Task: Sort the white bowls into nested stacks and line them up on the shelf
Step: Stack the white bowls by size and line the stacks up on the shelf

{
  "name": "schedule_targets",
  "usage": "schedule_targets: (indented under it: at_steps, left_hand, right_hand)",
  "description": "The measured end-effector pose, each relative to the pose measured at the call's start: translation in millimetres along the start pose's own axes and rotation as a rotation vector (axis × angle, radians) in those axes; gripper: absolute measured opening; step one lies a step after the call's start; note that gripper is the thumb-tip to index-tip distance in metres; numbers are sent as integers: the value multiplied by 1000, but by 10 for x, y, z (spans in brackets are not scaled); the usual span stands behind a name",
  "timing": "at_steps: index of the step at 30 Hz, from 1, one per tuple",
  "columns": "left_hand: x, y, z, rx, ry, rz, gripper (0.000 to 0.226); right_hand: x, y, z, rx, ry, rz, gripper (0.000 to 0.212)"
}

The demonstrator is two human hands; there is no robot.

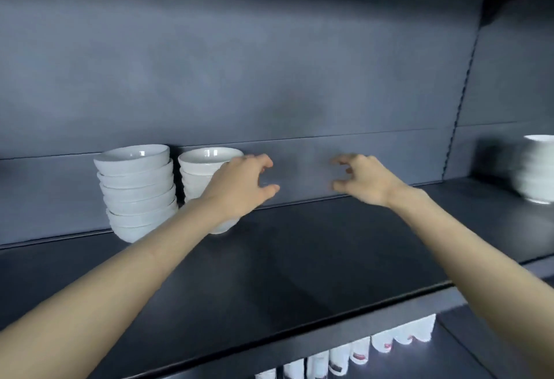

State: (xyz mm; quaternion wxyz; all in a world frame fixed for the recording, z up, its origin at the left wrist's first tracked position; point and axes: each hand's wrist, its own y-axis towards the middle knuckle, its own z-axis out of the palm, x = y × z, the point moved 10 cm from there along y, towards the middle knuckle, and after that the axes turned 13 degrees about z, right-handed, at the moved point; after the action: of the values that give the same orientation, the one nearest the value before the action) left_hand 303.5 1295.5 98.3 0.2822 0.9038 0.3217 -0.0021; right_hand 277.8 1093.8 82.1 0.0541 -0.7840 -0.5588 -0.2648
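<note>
Both bare arms stretched up and forward, side by side. The left hand (241, 182) and the right hand (367, 181) faced each other across a gap, fingers half-curled, thumbs spread below, both empty.

Stacks of white bowls on the shelf (299, 243): three. Left stack (136, 193): about six bowls, nested. Middle stack (204, 166): three rims showing, the rest behind a hand. Right stack (536, 169): blurred, cut by the frame edge, uncountable. Hands: two, left hand (239, 187) and right hand (362, 181). Below: one row of white cups (359, 351), roughly eight, blurred.
</note>
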Motion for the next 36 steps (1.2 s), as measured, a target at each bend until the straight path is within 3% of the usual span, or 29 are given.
schedule_targets:
  at_steps: [5, 16, 21, 27, 31, 36]
  left_hand:
    - [-804, 323, 136, -16, -63, 193, 50]
    - [-2683, 880, 527, -96, 79, 484, 63]
    - [-3608, 1096, 869, -112, -12, 509, 63]
    - [-4806, 1345, 1501, -81, 58, 582, 62]
    - [-5302, 1615, 1858, -35, 119, 591, 60]
    - [-5631, 2170, 1986, -97, 138, 564, 60]
  right_hand:
    - [-607, -470, -720, -171, -143, 116, 59]
    - [-2125, -1376, -2056, -439, -336, 328, 62]
    - [-2963, -1672, -2508, -436, -406, 361, 61]
    - [-4010, -1917, -3175, -418, -488, 398, 58]
    - [-4585, -1839, -3450, -385, -501, 413, 58]
    - [-5077, -1428, -3713, -384, -453, 339, 58]
